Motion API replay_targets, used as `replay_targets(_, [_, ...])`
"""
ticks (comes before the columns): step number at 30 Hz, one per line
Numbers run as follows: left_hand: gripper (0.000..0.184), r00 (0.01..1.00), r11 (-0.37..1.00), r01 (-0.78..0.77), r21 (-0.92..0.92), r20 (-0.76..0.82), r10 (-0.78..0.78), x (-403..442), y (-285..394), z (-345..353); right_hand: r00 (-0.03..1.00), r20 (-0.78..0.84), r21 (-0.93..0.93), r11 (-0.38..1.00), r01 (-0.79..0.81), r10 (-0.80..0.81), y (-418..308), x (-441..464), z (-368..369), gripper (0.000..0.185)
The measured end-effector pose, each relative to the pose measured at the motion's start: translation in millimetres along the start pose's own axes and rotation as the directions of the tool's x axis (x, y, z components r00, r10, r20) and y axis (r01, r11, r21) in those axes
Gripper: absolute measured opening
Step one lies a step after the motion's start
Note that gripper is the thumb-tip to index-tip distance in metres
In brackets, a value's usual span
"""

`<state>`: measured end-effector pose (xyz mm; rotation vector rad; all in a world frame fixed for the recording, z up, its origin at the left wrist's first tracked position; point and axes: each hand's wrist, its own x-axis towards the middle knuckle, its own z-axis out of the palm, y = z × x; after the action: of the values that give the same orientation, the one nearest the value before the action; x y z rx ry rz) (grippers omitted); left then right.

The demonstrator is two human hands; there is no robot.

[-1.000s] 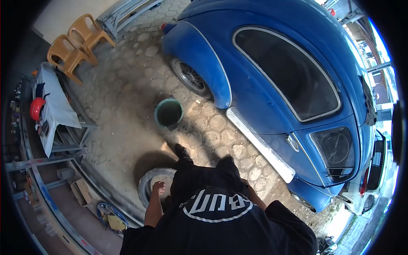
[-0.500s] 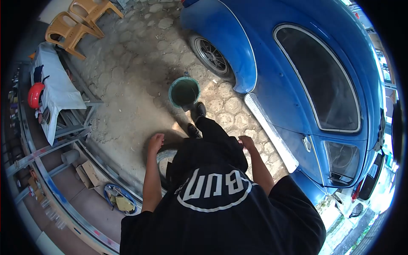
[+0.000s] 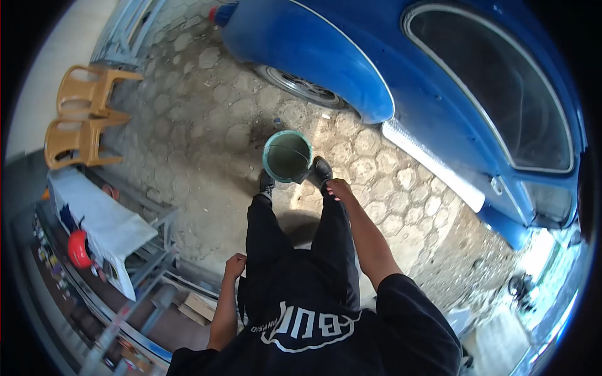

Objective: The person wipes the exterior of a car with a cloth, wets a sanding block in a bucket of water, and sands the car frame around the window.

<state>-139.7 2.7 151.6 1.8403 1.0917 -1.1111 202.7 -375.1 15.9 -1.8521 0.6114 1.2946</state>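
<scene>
A green bucket [image 3: 266,163] with murky liquid [image 3: 286,155] stands on the ground between my dark shoes. Its thin wire handle arcs across the opening, and a dark piece [image 3: 303,177] hangs at the near rim. My right hand [image 3: 339,189] is just right of the bucket, apart from it, above my right leg. Its fingers are curled and nothing shows in them. Lower down, my left hand [image 3: 236,266] hangs beside my left thigh with fingers loosely closed and no object visible in it.
A blue car [image 3: 313,44] with a silver running board [image 3: 433,164] stands on the right. Two tan plastic chairs [image 3: 78,139] are at the far left. Nearer is a covered table [image 3: 110,210] with a red helmet [image 3: 79,249], beside metal frames [image 3: 164,229]. Hexagonal pavers cover the ground.
My view has turned, and the bucket is now between my feet instead of ahead of them. My right hand has moved forward towards the bucket. My left hand appears lower, beside my thigh.
</scene>
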Motion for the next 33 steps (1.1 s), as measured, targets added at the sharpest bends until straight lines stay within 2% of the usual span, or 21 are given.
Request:
replay_targets(1, [0.032,1.0,0.999,-0.019,0.042,-0.006,0.019,22,-3,-17,0.999,-0.036,0.006,1.0,0.001,-0.001,9,15,16,0.029])
replay_targets(3, [0.03,0.997,0.989,-0.066,0.13,-0.039,0.072,62,22,-52,0.977,-0.152,-0.119,0.984,0.133,-0.15,48,66,49,0.029])
replay_targets(4, [0.027,0.994,0.984,-0.097,0.148,-0.04,0.104,87,30,-66,0.986,-0.131,-0.143,0.986,0.084,-0.103,60,86,65,0.03])
replay_targets(5, [0.024,0.985,0.965,-0.152,0.215,-0.05,0.167,110,41,-78,0.978,-0.184,-0.137,0.988,0.071,-0.096,69,98,83,0.032])
replay_targets(7, [0.019,0.963,0.922,-0.235,0.306,-0.055,0.264,152,55,-91,0.968,-0.22,0.061,0.992,-0.112,0.122,90,124,118,0.035])
replay_targets(10, [0.019,0.956,0.956,-0.283,0.076,-0.059,0.287,195,56,-88,0.966,-0.205,0.07,0.987,-0.146,0.158,111,149,171,0.05])
replay_targets(13, [0.026,0.953,0.949,-0.29,0.122,-0.05,0.298,206,41,-59,0.95,-0.156,0.218,0.948,-0.234,0.271,125,192,209,0.076])
replay_targets(14, [0.028,0.943,0.914,-0.325,0.244,0.007,0.333,211,26,-44,0.946,-0.19,0.229,0.949,-0.217,0.263,157,233,232,0.09])
replay_targets(15, [0.03,0.929,0.86,-0.364,0.358,0.07,0.364,218,8,-29,0.935,-0.251,0.308,0.936,-0.168,0.251,167,257,239,0.091])
replay_targets(17, [0.032,0.772,0.577,-0.536,0.617,0.08,0.631,222,-20,-3,0.901,-0.357,0.444,0.893,-0.071,0.248,181,297,263,0.093])
replay_targets(18, [0.032,0.794,0.513,-0.456,0.727,0.073,0.603,219,-14,6,0.888,-0.379,0.527,0.849,-0.024,0.261,181,316,268,0.09])
replay_targets(20, [0.031,0.813,0.498,-0.408,0.766,0.056,0.58,226,-12,8,0.863,-0.413,0.662,0.747,0.063,0.293,187,337,275,0.083])
replay_targets(22, [0.03,0.842,0.516,-0.372,0.771,0.046,0.538,226,-11,11,0.953,-0.303,0.807,0.538,0.243,0.025,186,329,265,0.074])
replay_targets(23, [0.03,0.84,0.513,-0.373,0.773,0.047,0.541,229,-11,10,0.953,-0.276,0.87,0.389,0.303,-0.124,176,323,259,0.069])
replay_targets(24, [0.031,0.837,0.508,-0.379,0.774,0.052,0.545,231,-11,10,0.983,-0.177,0.875,0.467,0.131,0.057,171,316,254,0.051])
replay_targets(27, [0.031,0.821,0.488,-0.395,0.779,0.061,0.568,229,-13,13,0.88,-0.474,0.676,0.647,0.351,0.018,192,335,275,0.038])
replay_targets(28, [0.03,0.826,0.491,-0.391,0.778,0.061,0.561,227,-14,15,0.819,-0.555,0.567,0.787,0.243,0.147,197,337,280,0.03])
replay_targets(31, [0.03,0.828,0.507,-0.395,0.766,0.057,0.558,228,-9,17,0.675,-0.738,0.325,0.878,0.351,0.004,110,267,266,0.027])
replay_targets(33, [0.03,0.825,0.51,-0.398,0.762,0.053,0.563,227,-7,17,0.545,-0.8,-0.009,0.914,0.406,-0.25,75,264,273,0.023])
